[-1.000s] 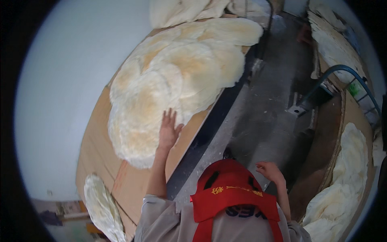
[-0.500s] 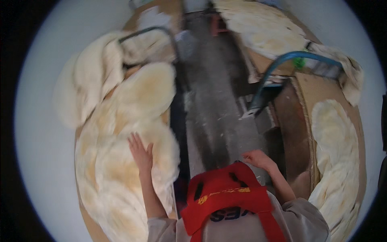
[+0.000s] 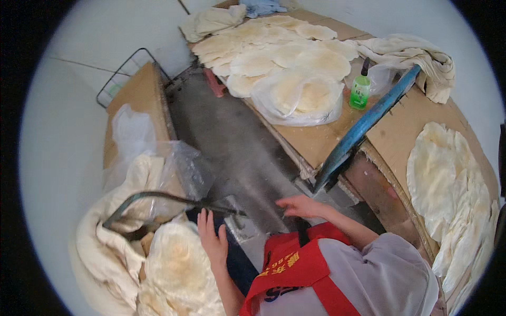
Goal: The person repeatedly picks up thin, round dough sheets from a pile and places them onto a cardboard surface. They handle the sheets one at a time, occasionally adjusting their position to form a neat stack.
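Note:
My left hand, fingers stretched and thumb apart, holds nothing. It is over the right edge of a stack of pale round flatbreads at the lower left; whether it touches them I cannot tell. My right hand is in front of my red apron, above the dark floor, fingers extended toward the left with nothing visible in them. Many overlapping flatbreads cover the far surface, with several in a clear plastic bag at its near edge. More flatbreads lie on the right.
A blue metal rail rises at right beside a green bottle. Cream cloths lie at far right and as a thick quilt at left, by a dark curved rail. Clear plastic drapes over cardboard.
The view has swung rightward, bringing the far flatbreads and green bottle nearer the middle. My left hand has gone from over the left flatbreads to their right edge. My right hand's fingers have straightened.

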`<action>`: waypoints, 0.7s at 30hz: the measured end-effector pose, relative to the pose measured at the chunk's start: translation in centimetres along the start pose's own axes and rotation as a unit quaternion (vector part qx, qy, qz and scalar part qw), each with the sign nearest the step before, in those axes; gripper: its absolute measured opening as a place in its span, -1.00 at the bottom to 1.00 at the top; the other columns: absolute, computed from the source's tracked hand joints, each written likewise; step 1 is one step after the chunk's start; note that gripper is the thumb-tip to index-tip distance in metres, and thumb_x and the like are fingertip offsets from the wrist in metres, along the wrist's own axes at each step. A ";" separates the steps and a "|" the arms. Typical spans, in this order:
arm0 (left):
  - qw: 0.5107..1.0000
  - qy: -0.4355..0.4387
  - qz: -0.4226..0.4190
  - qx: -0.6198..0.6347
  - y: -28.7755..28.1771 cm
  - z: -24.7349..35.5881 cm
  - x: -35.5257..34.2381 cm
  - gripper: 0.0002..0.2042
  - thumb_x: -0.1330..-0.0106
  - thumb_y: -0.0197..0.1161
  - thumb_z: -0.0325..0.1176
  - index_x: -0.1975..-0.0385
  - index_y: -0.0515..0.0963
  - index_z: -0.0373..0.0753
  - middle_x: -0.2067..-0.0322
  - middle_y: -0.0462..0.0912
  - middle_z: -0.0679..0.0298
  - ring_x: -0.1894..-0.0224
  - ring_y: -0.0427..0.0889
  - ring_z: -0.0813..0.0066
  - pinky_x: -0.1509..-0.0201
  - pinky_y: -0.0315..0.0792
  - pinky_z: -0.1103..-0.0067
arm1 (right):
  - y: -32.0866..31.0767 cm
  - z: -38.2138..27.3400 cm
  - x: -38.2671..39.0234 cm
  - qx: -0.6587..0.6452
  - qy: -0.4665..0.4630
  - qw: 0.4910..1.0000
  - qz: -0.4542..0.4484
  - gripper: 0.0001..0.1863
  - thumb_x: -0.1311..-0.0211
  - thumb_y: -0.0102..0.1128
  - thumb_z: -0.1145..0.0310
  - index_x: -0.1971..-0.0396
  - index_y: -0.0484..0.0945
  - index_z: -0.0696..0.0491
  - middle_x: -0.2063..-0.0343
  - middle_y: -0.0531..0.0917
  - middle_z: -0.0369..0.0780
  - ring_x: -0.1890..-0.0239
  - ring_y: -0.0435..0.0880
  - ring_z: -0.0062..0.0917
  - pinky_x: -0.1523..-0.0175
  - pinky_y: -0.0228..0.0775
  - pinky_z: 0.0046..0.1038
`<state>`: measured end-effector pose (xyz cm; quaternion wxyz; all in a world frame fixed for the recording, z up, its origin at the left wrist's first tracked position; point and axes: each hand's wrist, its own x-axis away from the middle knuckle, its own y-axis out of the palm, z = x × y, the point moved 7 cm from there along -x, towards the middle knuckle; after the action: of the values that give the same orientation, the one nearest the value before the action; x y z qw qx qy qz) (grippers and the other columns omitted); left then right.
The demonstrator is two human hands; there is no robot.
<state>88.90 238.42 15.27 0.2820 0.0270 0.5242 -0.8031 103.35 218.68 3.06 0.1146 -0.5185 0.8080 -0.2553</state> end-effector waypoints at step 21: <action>0.931 0.176 -0.276 0.164 25.8 -2.9 -43.6 -0.60 -0.09 0.10 -0.44 0.02 0.31 -0.32 -0.02 0.31 0.05 -0.07 0.29 0.16 -0.06 0.23 0.46 | -26.9 30.9 -3.4 -0.010 0.547 0.505 0.667 -0.21 0.30 0.34 0.11 0.05 0.25 0.26 0.08 0.36 0.07 0.01 0.33 -0.18 -0.03 0.21 -0.31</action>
<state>137.21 251.88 7.42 -0.0559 0.0686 0.4129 -0.9065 139.73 203.75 -8.97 -0.2191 0.4157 0.8196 -0.3278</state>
